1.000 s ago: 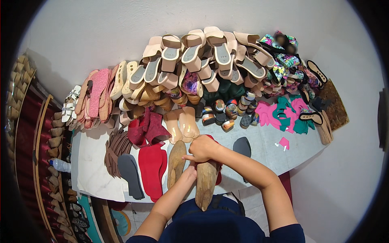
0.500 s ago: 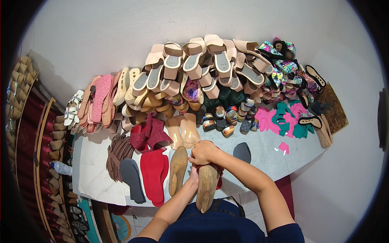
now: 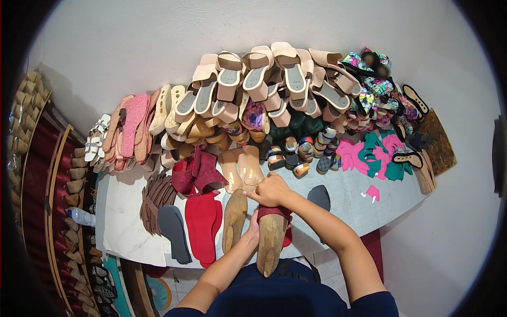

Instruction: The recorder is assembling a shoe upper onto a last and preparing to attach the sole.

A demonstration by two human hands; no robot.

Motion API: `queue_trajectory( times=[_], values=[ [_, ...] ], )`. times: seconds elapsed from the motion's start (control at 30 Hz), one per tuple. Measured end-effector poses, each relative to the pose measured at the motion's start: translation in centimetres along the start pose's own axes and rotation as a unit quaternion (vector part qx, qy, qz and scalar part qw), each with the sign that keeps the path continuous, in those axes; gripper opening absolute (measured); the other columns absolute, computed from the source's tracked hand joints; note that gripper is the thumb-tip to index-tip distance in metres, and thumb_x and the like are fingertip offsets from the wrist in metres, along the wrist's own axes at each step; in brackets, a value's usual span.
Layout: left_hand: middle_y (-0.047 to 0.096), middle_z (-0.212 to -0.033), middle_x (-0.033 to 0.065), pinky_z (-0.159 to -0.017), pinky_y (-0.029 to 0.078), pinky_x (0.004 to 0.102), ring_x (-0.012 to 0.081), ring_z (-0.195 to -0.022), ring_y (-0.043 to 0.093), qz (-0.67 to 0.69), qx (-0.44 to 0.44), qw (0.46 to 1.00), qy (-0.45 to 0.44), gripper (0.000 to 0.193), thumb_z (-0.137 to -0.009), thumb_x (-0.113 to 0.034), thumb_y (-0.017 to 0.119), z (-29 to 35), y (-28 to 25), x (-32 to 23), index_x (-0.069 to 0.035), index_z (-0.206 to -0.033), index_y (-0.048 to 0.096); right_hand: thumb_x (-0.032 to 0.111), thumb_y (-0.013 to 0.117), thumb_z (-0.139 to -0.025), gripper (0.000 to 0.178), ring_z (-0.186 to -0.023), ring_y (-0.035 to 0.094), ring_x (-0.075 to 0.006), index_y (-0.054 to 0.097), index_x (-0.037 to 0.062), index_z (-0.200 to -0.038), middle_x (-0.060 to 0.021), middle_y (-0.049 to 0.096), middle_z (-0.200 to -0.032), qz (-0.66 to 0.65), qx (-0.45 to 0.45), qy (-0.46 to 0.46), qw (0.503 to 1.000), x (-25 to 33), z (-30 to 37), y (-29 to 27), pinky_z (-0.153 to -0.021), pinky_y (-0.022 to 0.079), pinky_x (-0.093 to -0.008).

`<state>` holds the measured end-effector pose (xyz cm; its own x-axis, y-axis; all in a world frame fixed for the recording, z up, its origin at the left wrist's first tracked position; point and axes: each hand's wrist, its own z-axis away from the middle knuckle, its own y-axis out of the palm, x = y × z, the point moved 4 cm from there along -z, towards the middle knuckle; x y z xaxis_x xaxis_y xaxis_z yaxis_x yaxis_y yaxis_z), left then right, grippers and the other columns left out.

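My left hand point(image 3: 254, 224) is closed round a wooden shoe last point(image 3: 272, 244) from its left side, low in front of my body. A dark red shoe upper point(image 3: 275, 211) wraps across the last near its far end. Just beyond it is my right hand point(image 3: 272, 190), back of the hand up and fingers curled under, thumb reaching left. Whatever those fingers hold, if anything, is hidden. A second wooden last point(image 3: 234, 222) lies on the table left of my hands. Beyond it rests a pair of tan insoles point(image 3: 241, 168), close to my right thumb.
Red soles point(image 3: 200, 227), a grey sole point(image 3: 173, 232) and brown strips point(image 3: 157, 203) lie to the left. Another grey sole point(image 3: 319, 199) sits right. Beige heeled sandals point(image 3: 256, 76) pile against the wall. Pink and green scraps point(image 3: 369, 153) lie far right. Racked lasts point(image 3: 76, 201) stand left.
My right hand has lifted slightly away from the upper toward the far side, its thumb now stretched out, uncovering more of the red upper. My left hand keeps its grip on the last.
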<state>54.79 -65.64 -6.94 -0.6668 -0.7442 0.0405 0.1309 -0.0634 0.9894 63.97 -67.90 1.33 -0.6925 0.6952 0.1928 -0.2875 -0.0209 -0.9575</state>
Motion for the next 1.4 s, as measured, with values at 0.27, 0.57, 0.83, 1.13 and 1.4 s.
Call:
queue_trajectory(
  times=[0.27,0.57,0.83,1.13,1.4],
  values=[
    [0.048,-0.115,0.0190,-0.084,0.043,0.0450,0.0330,-0.093,0.053,-0.001,-0.012,1.000,0.007,0.062,-0.082,-0.048,0.033,-0.1,-0.8,-1.0,-0.001,-0.122,0.038,0.060,0.014,-0.085,0.076,-0.107,0.046,-0.0217,0.042,0.0004,-0.122,-0.0138,0.048,-0.118,-0.809,0.019,0.090,0.580,-4.4,3.4,4.9,-0.095,0.032,-0.0331],
    [0.048,-0.113,0.0155,-0.080,0.044,0.0429,0.0294,-0.093,0.052,-0.009,-0.025,0.996,0.091,0.091,-0.070,-0.075,0.032,1.2,-0.1,-2.2,0.000,-0.121,0.037,0.026,0.038,-0.091,0.049,-0.103,0.044,-0.0215,0.018,0.0050,-0.131,-0.0147,0.035,-0.122,-0.695,-0.267,0.131,0.654,0.1,10.1,8.1,-0.090,0.035,-0.0344],
    [0.050,-0.106,0.0156,-0.077,0.046,0.0404,0.0271,-0.091,0.053,-0.087,-0.051,0.974,0.201,0.089,-0.072,-0.072,0.034,0.3,0.8,-6.5,0.003,-0.119,0.036,0.026,0.070,-0.068,0.092,-0.127,0.018,-0.0286,0.009,0.0051,-0.134,-0.0164,0.016,-0.136,-0.545,-0.159,0.078,0.819,5.9,12.1,6.4,-0.101,0.020,-0.0377],
    [0.055,-0.097,0.0165,-0.076,0.046,0.0388,0.0271,-0.087,0.055,-0.211,-0.055,0.927,0.306,0.081,-0.074,-0.068,0.037,-0.3,3.2,-10.8,0.003,-0.113,0.043,-0.003,0.057,-0.073,0.078,-0.126,0.023,-0.0212,0.012,0.0084,-0.135,-0.0124,0.024,-0.135,-0.717,-0.160,0.037,0.678,4.0,13.7,6.0,-0.103,0.019,-0.0333],
    [0.050,-0.104,0.0169,-0.080,0.043,0.0426,0.0303,-0.090,0.051,-0.098,0.004,0.961,0.260,0.091,-0.064,-0.071,0.050,1.4,5.6,-11.7,0.005,-0.114,0.040,-0.012,0.054,-0.067,0.080,-0.122,0.030,-0.0207,0.016,0.0086,-0.135,-0.0122,0.030,-0.131,-0.766,-0.243,0.185,0.566,-1.6,16.8,11.7,-0.100,0.025,-0.0305]
  ],
)
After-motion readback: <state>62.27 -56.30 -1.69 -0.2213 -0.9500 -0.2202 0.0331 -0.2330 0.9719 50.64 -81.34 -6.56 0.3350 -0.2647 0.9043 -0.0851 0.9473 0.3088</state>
